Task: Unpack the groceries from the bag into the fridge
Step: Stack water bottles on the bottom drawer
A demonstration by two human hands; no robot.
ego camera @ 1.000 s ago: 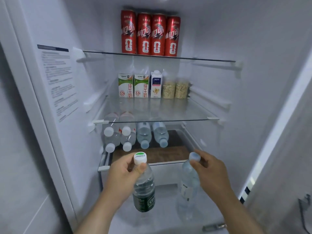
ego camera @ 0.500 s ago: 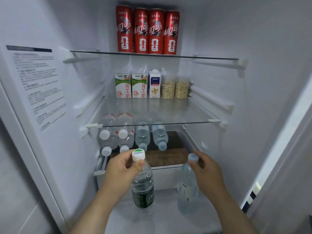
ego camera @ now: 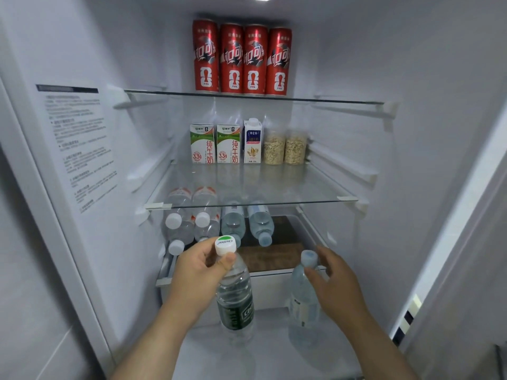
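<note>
I see the inside of an open fridge [ego camera: 411, 160]. My left hand [ego camera: 201, 272] grips the neck of a green-labelled water bottle [ego camera: 236, 303] just under its white and green cap. My right hand [ego camera: 338, 282] pinches the neck of a pale blue-capped water bottle [ego camera: 303, 305]. Both bottles are upright, side by side and a little apart, low over the white bottom shelf [ego camera: 274, 357] in front of the drawer. Whether their bases touch the shelf I cannot tell.
Several red cans [ego camera: 241, 60] line the top glass shelf. Milk cartons [ego camera: 215, 145], a blue-white carton [ego camera: 252, 142] and two oat jars [ego camera: 284, 148] stand at the back of the middle shelf. Several water bottles [ego camera: 219, 223] lie in the drawer [ego camera: 274, 281] below.
Both hands and their bottles have moved a little deeper into the fridge, towards the drawer front. The grips look the same.
</note>
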